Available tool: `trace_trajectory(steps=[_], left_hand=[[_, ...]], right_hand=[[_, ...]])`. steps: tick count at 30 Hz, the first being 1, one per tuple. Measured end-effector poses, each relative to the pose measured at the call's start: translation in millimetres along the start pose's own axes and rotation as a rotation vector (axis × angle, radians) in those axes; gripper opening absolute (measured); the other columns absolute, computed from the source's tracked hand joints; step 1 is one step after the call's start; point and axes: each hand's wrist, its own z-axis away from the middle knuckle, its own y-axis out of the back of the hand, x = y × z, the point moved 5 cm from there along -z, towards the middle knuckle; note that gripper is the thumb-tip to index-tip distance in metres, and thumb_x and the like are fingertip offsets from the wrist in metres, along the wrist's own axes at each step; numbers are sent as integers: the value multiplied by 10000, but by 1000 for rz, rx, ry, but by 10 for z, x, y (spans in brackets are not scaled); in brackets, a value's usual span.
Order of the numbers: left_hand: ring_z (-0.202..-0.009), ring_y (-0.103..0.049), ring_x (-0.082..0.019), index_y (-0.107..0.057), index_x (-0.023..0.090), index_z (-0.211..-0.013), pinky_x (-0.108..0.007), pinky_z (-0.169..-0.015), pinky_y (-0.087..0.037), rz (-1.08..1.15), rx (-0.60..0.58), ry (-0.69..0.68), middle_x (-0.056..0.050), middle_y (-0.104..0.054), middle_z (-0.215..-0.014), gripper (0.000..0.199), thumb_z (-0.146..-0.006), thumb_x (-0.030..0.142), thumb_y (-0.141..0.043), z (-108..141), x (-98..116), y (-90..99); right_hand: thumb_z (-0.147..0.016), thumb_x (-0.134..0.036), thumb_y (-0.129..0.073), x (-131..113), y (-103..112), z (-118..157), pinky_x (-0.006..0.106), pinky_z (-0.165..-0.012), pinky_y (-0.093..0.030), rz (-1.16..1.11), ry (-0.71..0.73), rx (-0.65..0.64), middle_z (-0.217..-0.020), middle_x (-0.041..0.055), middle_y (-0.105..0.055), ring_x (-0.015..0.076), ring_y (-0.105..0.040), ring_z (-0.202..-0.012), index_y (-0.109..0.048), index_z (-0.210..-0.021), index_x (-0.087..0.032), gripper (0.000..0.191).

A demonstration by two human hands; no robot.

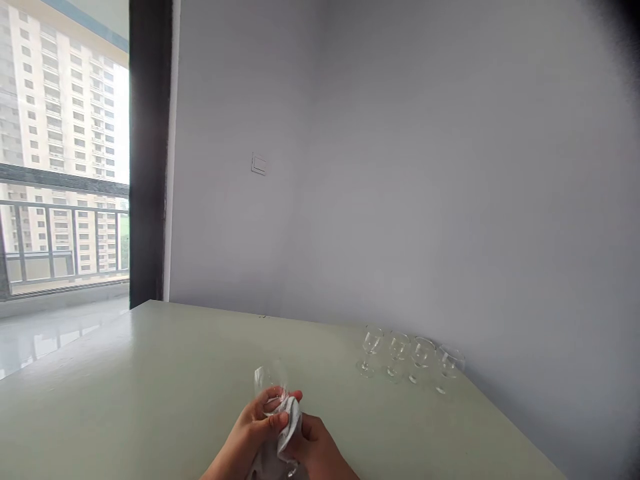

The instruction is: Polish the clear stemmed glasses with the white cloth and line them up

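Both hands grip one glass (271, 390) upright (cloth-wrapped) — rim upward.

Open table (150, 373) leftward; four glasses (410, 360) (by wall) rightward.

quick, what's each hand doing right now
Left hand: closed around the bowl of a clear stemmed wine glass.
Right hand: closed on a crumpled white cloth pressed against that glass.
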Motion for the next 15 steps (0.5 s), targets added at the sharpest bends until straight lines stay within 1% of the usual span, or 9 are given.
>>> trace_trajectory(steps=[2,3,6,8,9,11,13,15], left_hand=[[-677,-630,-181,-609,197,-834,-260,-584,-443,-23,26,-17,-83,-700,-933,472,-455,344,-850,32,32,-10],[-693,-633,-186,-598,201,-847,-266,-592,-447,-35,35,-17,-83,-700,-950,477,-464,339,-848,52,44,-16],[-710,-637,-197,-574,204,-877,-281,-600,-447,-86,65,-19,-95,-705,-973,495,-483,339,-841,90,70,-3],[-726,-645,-206,-560,208,-906,-292,-618,-449,-132,84,-41,-100,-706,-997,481,-527,350,-818,78,87,46],[-752,-651,-213,-551,212,-919,-299,-639,-451,-151,92,-54,-101,-707,-1003,458,-561,353,-799,60,98,83],[-848,-659,-232,-528,220,-933,-324,-725,-456,-168,105,-88,-95,-711,-1011,404,-625,344,-758,7,136,167],[-938,-651,-256,-505,225,-927,-360,-824,-439,-164,130,-136,-92,-716,-1002,399,-633,323,-756,-47,197,247],[-972,-644,-275,-484,227,-925,-391,-878,-418,-163,146,-178,-96,-716,-1001,431,-616,317,-770,-74,258,280]], right_hand=[[-687,-427,-674,-55,24,6,255,-610,-380,219,115,88,-675,14,-624,152,-520,-636,-693,-893,-141,353],[-716,-383,-645,-67,37,16,246,-588,-379,327,163,129,-664,7,-615,146,-509,-623,-685,-889,-148,295],[-750,-283,-574,-44,88,53,216,-502,-330,609,269,243,-598,-11,-561,123,-459,-553,-657,-765,-155,153],[-740,-251,-572,-34,124,81,215,-503,-320,730,359,315,-594,-13,-537,118,-449,-545,-616,-674,-161,120],[-741,-255,-575,-33,142,89,216,-510,-325,742,387,339,-598,-12,-536,120,-453,-550,-603,-660,-164,125],[-768,-314,-567,-42,183,87,221,-531,-354,649,379,351,-615,-3,-563,128,-473,-566,-612,-695,-166,171],[-798,-408,-541,-73,236,74,234,-573,-399,496,316,363,-656,18,-612,148,-510,-614,-631,-771,-159,266],[-822,-467,-500,-109,279,66,256,-640,-432,418,271,387,-725,41,-649,167,-543,-680,-632,-853,-150,344]])
